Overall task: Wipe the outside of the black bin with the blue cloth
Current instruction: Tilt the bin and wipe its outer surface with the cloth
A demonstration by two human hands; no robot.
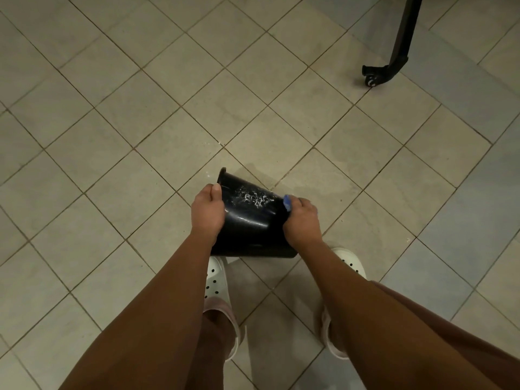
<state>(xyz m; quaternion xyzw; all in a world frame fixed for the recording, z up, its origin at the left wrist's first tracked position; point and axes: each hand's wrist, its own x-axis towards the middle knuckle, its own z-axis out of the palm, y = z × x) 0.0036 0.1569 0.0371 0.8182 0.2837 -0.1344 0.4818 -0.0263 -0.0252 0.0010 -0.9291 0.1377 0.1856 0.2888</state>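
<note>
Both hands on tilted bin, shoes just behind it: left hand curled round its left wall, right hand clenched on cloth at its right wall. Liable to slip under hard rubbing, given suds and one steadying clasp.

Both forearms are bare from the wrists down to the bottom edge of the view, and the left hand and right hand are uncovered too. On the feet are white moulded clogs, a left clog and a right clog, each with a rounded toe dotted with small round vent holes (they show as dark spots in loose rows across the top). The legs are in dusty-pink trousers of soft-looking cloth, whose paler cuffs lie over the back of each clog.
</note>
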